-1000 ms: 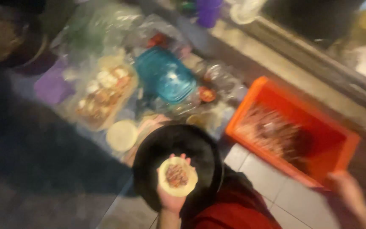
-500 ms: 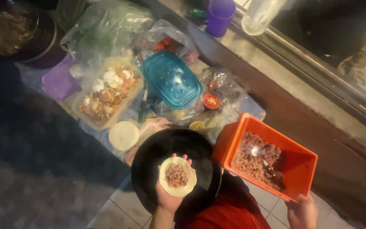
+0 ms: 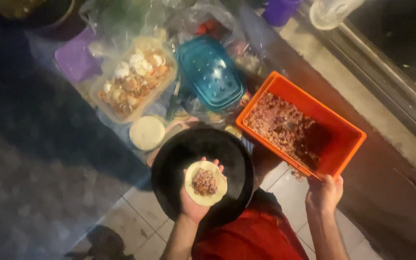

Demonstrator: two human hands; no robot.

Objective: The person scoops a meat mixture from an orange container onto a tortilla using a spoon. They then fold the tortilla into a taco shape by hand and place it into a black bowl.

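Your right hand (image 3: 324,192) grips the near corner of the orange tub (image 3: 333,115) of minced filling, now nearer the black pan (image 3: 169,159) than half a second ago; your left hand (image 3: 196,202) cups a filled dough wrapper (image 3: 205,183) over that pan, as before. Far left, the clear tray (image 3: 133,84), teal lid (image 3: 210,72) and wrapper stack (image 3: 147,133) are blurred, their contents hard to tell.

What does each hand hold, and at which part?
Left hand cradles a filled dough round from underneath. Right hand grips the orange tub at its near corner.
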